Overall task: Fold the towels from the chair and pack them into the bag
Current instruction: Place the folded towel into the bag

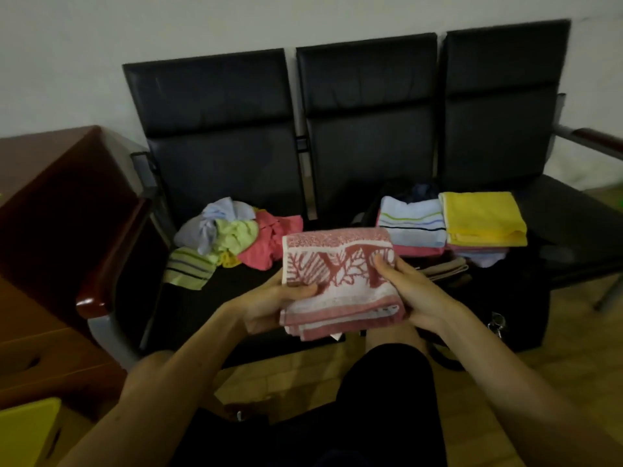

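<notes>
— Where does this leave me?

— At the end of a fold, I'd say. Your left hand [276, 305] and right hand [411, 294] each grip one side of the red-and-white patterned towel [340, 274], thumbs on top and fingers curled beneath. It is already a thick rectangle, held in the air over the front of the chair [219, 129].

— And next?

— Carry it right to the black bag [519, 318] on the chair and lay it flat. Keep both grips until it lands so the layers don't slip.

— How many are left?

— One in your hands. The loose heap [236, 237] on the left seat shows five colours: pale blue, light green, coral, green-striped and a scrap of yellow. At the bag, two stacks sit side by side, topped by a blue striped towel [411, 224] and a yellow towel [482, 217]. I can't count the layers below them.
</notes>
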`<state>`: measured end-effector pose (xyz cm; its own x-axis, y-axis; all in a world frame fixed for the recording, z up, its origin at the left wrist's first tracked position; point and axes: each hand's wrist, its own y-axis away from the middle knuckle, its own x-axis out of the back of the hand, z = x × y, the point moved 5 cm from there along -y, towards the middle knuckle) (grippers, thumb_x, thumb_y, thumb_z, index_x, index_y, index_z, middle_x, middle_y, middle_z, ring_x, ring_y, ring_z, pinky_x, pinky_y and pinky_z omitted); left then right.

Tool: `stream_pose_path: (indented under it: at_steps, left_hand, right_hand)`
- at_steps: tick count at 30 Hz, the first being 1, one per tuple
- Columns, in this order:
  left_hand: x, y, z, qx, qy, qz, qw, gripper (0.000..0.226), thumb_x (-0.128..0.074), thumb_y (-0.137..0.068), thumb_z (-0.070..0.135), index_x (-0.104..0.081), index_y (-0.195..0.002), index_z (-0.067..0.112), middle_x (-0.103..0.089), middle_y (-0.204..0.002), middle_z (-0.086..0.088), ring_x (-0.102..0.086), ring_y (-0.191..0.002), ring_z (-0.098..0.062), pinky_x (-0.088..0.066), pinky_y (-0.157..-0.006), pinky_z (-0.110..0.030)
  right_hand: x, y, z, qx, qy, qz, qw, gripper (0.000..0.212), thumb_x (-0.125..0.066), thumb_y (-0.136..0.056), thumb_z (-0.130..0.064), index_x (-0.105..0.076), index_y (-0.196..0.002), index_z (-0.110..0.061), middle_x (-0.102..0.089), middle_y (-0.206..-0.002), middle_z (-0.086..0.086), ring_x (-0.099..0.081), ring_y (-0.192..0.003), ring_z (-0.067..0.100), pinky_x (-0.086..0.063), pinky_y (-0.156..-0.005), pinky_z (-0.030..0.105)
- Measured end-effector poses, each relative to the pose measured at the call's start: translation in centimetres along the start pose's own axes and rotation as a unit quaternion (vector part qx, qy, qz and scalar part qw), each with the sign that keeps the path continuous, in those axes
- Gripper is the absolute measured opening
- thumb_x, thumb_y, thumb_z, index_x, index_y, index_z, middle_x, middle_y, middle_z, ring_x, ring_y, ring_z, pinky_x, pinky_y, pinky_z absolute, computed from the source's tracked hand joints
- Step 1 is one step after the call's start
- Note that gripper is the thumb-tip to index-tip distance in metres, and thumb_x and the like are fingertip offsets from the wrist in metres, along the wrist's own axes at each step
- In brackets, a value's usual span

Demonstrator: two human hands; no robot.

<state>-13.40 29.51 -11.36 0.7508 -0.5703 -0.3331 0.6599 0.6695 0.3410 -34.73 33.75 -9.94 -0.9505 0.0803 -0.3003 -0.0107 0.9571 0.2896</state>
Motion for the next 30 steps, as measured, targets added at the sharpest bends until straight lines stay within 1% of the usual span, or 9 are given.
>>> stream_pose_path:
  at_steps: [3,5,7,11,15,19,22,24,30]
  left_hand:
    - [-1.5,-4.6,0.2,-0.003,-0.038,0.008,0.999,0.059,-0.068,-0.088,0.001,-0.045,-0.14,0.02,-0.064,-0.131,-0.013,-0.062,-0.12,-0.033,-0.054,-0.096,-0.045]
    - [-2.3,-7.5,0.6,0.0,-0.055,0.02,0.998,0.061,-0.069,-0.087,0.001,-0.045,-0.139,0.024,-0.066,-0.129,-0.011,-0.064,-0.118,-0.031,-0.054,-0.097,-0.048]
    - [-3.1,-11.9,1.4,0.011,-0.075,0.029,0.997,0.064,-0.073,-0.085,0.004,-0.046,-0.139,0.026,-0.065,-0.129,-0.009,-0.065,-0.117,-0.028,-0.052,-0.099,-0.05]
    - [-4.0,-18.7,3.4,-0.002,-0.091,0.051,0.995,0.061,-0.075,-0.083,0.004,-0.05,-0.135,0.025,-0.067,-0.126,-0.007,-0.067,-0.113,-0.025,-0.055,-0.097,-0.046]
    - [-3.2,-27.2,5.5,-0.019,-0.1,0.092,0.991,0.071,-0.081,-0.079,0.007,-0.047,-0.138,0.023,-0.066,-0.126,-0.005,-0.067,-0.113,-0.023,-0.056,-0.096,-0.046]
    - [-2.1,-34.3,5.9,-0.025,-0.176,0.13,0.976,0.068,-0.082,-0.079,0.011,-0.046,-0.136,0.024,-0.065,-0.121,0.001,-0.064,-0.113,-0.02,-0.055,-0.095,-0.044]
    - [-1.9,-37.9,5.5,-0.047,-0.214,0.136,0.966,0.066,-0.077,-0.082,0.004,-0.045,-0.139,0.017,-0.064,-0.12,0.001,-0.062,-0.112,-0.017,-0.052,-0.092,-0.031]
    - [-1.7,-40.1,4.9,-0.054,-0.248,0.133,0.958,0.067,-0.075,-0.084,0.002,-0.042,-0.14,0.013,-0.061,-0.125,-0.004,-0.06,-0.114,-0.018,-0.05,-0.089,-0.026]
    - [-0.5,-42.4,2.8,-0.014,-0.274,0.134,0.952,0.069,-0.077,-0.084,0.006,-0.038,-0.141,0.009,-0.057,-0.132,-0.009,-0.057,-0.116,-0.02,-0.048,-0.095,-0.031]
  right_hand:
    - [5.1,-1.7,0.7,-0.001,0.062,0.05,0.997,0.036,-0.059,-0.096,-0.035,-0.056,-0.131,-0.028,-0.071,-0.117,-0.003,-0.07,-0.104,0.017,-0.057,-0.082,0.033]
    - [7.8,-2.9,0.6,0.009,0.093,0.088,0.992,0.04,-0.06,-0.095,-0.034,-0.053,-0.134,-0.024,-0.07,-0.118,-0.003,-0.069,-0.104,0.015,-0.056,-0.084,0.031]
    - [11.2,-4.9,-0.3,0.019,0.123,0.127,0.984,0.043,-0.062,-0.094,-0.037,-0.053,-0.134,-0.024,-0.069,-0.119,-0.005,-0.068,-0.105,0.015,-0.055,-0.092,0.036]
    - [15.5,-9.4,-3.4,0.024,0.165,0.148,0.975,0.042,-0.063,-0.093,-0.043,-0.055,-0.131,-0.027,-0.067,-0.121,-0.007,-0.067,-0.106,0.014,-0.054,-0.095,0.038]
    - [20.0,-15.6,-6.8,0.016,0.187,0.157,0.97,0.043,-0.064,-0.092,-0.047,-0.056,-0.128,-0.027,-0.066,-0.123,-0.007,-0.064,-0.111,0.016,-0.051,-0.1,0.041]
    - [23.7,-21.1,-7.5,0.013,0.233,0.194,0.953,0.031,-0.063,-0.093,-0.044,-0.056,-0.118,-0.027,-0.066,-0.113,-0.007,-0.064,-0.102,0.014,-0.054,-0.089,0.036]
    - [25.9,-23.5,-6.7,0.019,0.253,0.23,0.94,0.032,-0.066,-0.093,-0.038,-0.058,-0.119,-0.02,-0.066,-0.114,-0.001,-0.064,-0.105,0.02,-0.052,-0.097,0.04]
    - [26.8,-24.9,-6.3,0.024,0.287,0.237,0.928,0.032,-0.064,-0.095,-0.034,-0.059,-0.121,-0.015,-0.065,-0.11,0.001,-0.063,-0.102,0.021,-0.051,-0.096,0.04]
    - [28.1,-26.6,-4.8,0.014,0.367,0.242,0.898,0.023,-0.063,-0.096,-0.034,-0.069,-0.099,-0.012,-0.073,-0.096,0.006,-0.068,-0.094,0.024,-0.053,-0.085,0.039]
